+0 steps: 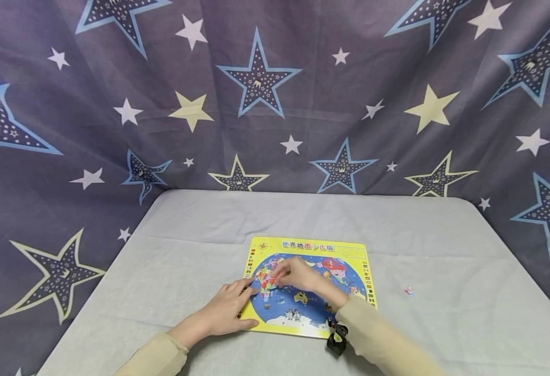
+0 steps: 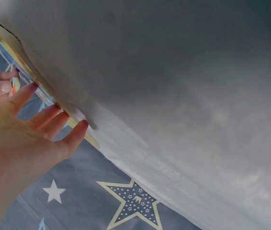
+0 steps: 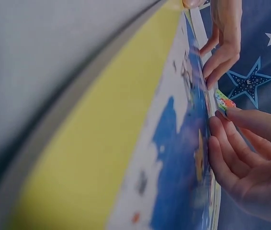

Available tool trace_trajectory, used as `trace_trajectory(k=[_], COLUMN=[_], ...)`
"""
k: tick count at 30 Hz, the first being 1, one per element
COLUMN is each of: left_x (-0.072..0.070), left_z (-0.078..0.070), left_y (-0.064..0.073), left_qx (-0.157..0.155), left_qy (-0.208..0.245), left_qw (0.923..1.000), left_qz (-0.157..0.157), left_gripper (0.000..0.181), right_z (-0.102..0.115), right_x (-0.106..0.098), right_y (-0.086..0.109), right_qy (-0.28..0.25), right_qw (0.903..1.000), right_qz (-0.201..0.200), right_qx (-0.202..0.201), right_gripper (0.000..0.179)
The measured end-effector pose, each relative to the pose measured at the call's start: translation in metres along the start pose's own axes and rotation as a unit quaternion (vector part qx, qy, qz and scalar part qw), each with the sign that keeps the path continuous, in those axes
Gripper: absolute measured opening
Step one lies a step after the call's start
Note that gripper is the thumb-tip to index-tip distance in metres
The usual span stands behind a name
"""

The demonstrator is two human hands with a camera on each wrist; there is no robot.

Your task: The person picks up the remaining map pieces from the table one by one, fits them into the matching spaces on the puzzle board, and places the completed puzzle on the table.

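Note:
A yellow-bordered world map puzzle board (image 1: 312, 330) lies on the grey cloth. My left hand (image 1: 228, 309) rests along its left edge, fingers extended onto the border and thumb near the lower left corner. Above the left part of the map, my right hand (image 1: 299, 274) pinches a small colourful puzzle piece (image 3: 225, 101) between thumb and fingers. In the right wrist view the piece is tilted up on edge, and the other fingers of that hand touch the board. The left wrist view also shows the pinched piece (image 2: 15, 85) beyond the left fingers.
A small pink and blue loose piece (image 1: 409, 291) lies on the cloth-covered table (image 1: 444, 324) right of the board. Beside the right sleeve, at the board's lower right, is a small black object (image 1: 337, 338). A star-patterned curtain (image 1: 298, 125) hangs behind the table.

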State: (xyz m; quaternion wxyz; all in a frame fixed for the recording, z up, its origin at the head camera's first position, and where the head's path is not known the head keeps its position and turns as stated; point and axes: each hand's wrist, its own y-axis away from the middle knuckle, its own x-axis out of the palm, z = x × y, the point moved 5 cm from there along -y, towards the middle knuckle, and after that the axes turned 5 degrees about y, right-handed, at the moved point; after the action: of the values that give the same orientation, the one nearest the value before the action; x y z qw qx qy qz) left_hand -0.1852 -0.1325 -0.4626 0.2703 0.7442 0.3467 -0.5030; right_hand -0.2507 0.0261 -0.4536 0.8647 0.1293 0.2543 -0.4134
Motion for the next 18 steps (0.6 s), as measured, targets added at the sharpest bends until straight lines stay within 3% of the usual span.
trace_trajectory(k=[18], left_x=[0.000], left_z=[0.000], left_y=[0.000], left_qx=[0.008], left_qy=[0.000], left_qw=[0.9999], left_qz=[-0.008], left_gripper=[0.067], right_z=[0.014], right_x=[0.009], right_y=[-0.005], right_qy=[0.033], right_qw=[0.9994], right_qz=[-0.010], right_qx=[-0.002], right_gripper=[0.011])
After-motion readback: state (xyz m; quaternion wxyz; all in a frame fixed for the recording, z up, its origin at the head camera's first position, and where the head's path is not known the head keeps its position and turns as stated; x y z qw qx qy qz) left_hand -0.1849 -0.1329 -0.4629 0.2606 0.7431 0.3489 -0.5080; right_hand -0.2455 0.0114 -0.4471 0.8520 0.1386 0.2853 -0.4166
